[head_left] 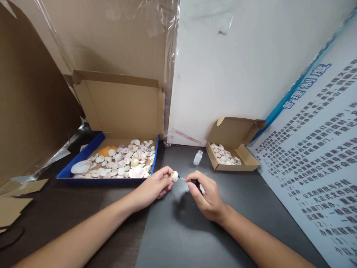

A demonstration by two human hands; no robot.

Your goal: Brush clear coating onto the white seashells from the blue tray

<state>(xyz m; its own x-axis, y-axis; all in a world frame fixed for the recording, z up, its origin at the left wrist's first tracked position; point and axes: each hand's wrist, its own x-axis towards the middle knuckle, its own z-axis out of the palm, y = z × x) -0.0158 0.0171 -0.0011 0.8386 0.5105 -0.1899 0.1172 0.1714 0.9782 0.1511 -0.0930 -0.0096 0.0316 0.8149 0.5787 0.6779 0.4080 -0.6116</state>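
Between the thumb and fingers of my left hand [156, 186] is a small whitish-brown seashell [174, 176]. My right hand [206, 193] grips a small brush by its black cap [196, 183]. The thin brush stem [182, 179] points left, and its dark tip is at or very close to the shell's right side; I cannot tell whether they touch. Behind my right hand stands a small clear bottle [198, 158] without a cap, with whitish contents.
A blue-edged cardboard box [106, 180] full of shells, its lid raised, sits at the left. A smaller open cardboard box [237, 168] with shells stands at the back right. Cardboard scraps [13, 210] lie at far left. A printed board [315, 156] leans along the right.
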